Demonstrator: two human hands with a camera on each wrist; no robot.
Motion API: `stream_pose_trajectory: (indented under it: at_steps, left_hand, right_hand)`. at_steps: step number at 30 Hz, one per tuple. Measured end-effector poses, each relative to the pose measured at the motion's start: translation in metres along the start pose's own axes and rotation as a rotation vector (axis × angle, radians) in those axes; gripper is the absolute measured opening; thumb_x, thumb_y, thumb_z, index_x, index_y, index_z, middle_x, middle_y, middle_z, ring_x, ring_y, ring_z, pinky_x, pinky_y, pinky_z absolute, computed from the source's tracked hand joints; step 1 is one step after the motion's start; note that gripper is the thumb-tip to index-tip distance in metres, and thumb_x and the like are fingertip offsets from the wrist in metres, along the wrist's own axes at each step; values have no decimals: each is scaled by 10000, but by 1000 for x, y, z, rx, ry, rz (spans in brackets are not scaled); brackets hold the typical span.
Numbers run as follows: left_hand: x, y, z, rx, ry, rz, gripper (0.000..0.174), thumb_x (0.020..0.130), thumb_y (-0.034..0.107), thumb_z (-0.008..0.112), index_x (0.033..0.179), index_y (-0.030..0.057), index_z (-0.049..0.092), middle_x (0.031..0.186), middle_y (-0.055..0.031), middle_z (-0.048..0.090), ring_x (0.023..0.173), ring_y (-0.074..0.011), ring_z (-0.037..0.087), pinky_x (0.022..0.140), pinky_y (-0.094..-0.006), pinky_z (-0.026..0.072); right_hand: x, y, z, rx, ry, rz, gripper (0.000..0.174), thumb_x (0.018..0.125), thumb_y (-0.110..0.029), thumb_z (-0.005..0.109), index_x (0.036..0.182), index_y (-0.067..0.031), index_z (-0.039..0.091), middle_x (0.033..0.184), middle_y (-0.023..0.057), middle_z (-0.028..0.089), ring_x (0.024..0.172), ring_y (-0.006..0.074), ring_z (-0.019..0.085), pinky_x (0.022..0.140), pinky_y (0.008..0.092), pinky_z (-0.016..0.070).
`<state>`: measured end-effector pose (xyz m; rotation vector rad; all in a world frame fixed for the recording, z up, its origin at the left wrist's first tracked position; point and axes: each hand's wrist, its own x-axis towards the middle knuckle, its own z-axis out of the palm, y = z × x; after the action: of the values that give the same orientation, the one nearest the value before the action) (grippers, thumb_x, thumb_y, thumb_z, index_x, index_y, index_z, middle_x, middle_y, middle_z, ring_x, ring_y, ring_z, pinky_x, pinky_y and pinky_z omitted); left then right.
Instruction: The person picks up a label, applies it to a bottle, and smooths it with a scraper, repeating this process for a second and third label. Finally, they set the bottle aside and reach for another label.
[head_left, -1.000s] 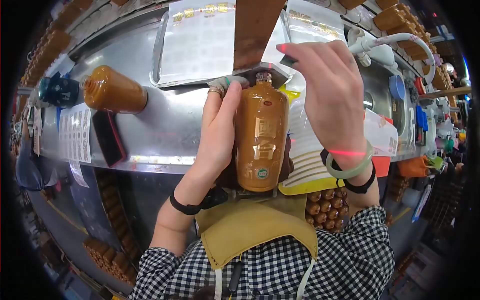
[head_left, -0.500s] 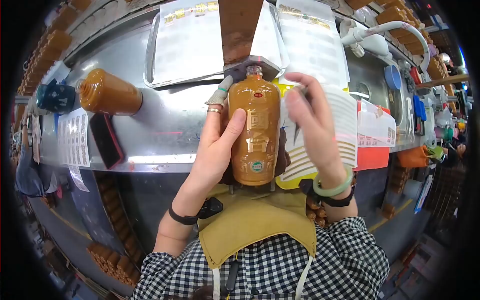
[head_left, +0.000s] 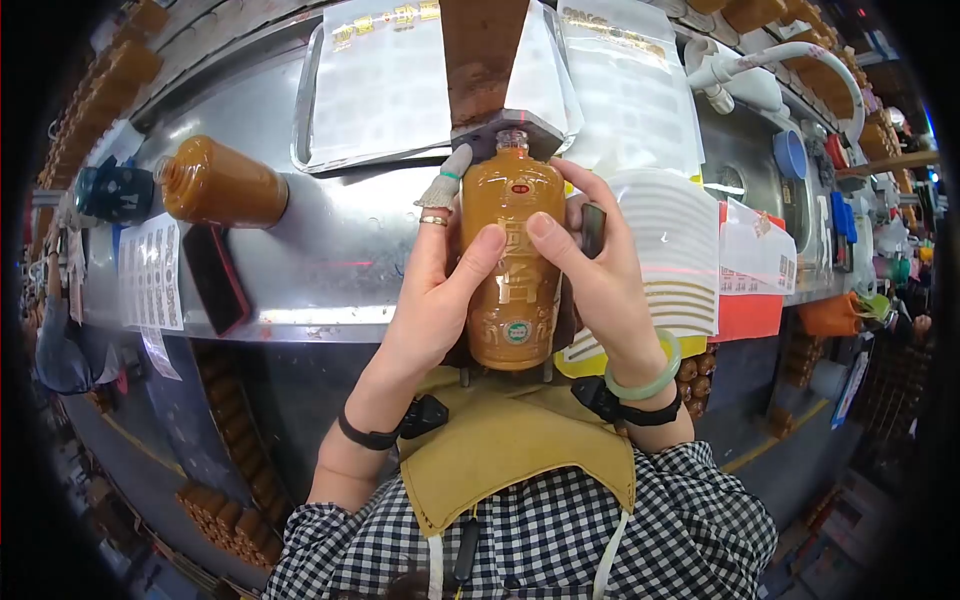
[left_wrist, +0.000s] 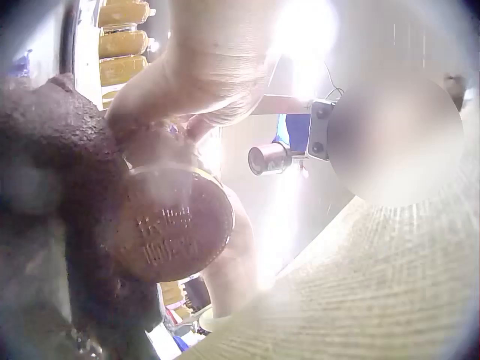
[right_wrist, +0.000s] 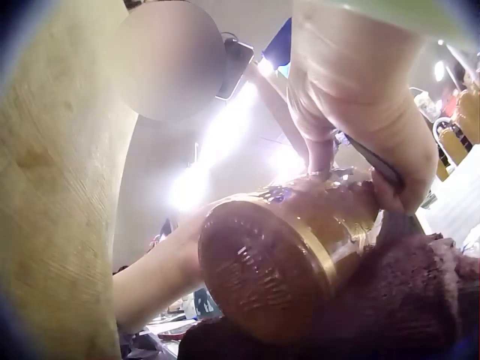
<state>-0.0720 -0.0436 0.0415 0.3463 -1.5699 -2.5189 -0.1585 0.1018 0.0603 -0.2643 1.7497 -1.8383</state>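
Note:
An amber bottle with raised gold characters lies in front of the person, its neck against a dark plate under a wooden post. The left hand grips its left side, thumb on top, a cloth cover on one fingertip. On the other side the right hand grips it with thumb on top, and a dark flat tool is tucked in that hand. Both wrist views show the embossed bottle base close up, above a dark brown cloth.
A second amber bottle, a teal jar, a phone and a label sheet are at the left. Film-covered trays stand behind. Curved strips, red sheets and a sink are at the right.
The right hand has come down from above the right side onto the bottle and now grips it. The left hand's thumb has moved onto the bottle's front.

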Motion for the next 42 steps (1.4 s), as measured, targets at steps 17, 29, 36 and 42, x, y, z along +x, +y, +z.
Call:
stream_pose_trajectory:
  at_steps: [17, 29, 36, 42]
  left_hand:
    - [-1, 3, 4, -34, 55, -43, 689, 1080, 133, 558, 1649, 48, 180, 1586, -156, 400, 1440, -223, 429, 1196, -376, 361]
    - [-2, -1, 3, -46, 52, -38, 690, 1081, 142, 561, 1650, 51, 181, 1568, -164, 424, 1419, -222, 462, 1175, -382, 390]
    - [-16, -9, -2, 98, 26, 29, 734, 1049, 103, 609, 1636, 1, 180, 1569, -172, 421, 1423, -233, 461, 1180, -387, 384]
    - [-16, -11, -8, 76, -5, 5, 770, 1035, 101, 634, 1631, -22, 162, 1582, -183, 404, 1439, -240, 443, 1187, -391, 376]
  right_hand:
    - [3, 6, 1, 35, 44, -16, 600, 960, -117, 750, 1456, 32, 447, 1222, 111, 667, 1067, 131, 640, 906, 277, 531]
    - [-3, 3, -9, 99, -46, -4, 776, 912, -72, 789, 1542, 38, 349, 1341, 134, 609, 1188, 173, 613, 995, 315, 518]
    - [-16, 11, -12, 46, -97, -6, 797, 924, -43, 765, 1570, 43, 305, 1344, 132, 604, 1221, 186, 597, 1038, 334, 491]
    - [-16, 11, -12, 104, -100, 2, 815, 919, -31, 768, 1576, 51, 292, 1334, 128, 599, 1238, 191, 582, 1052, 336, 479]
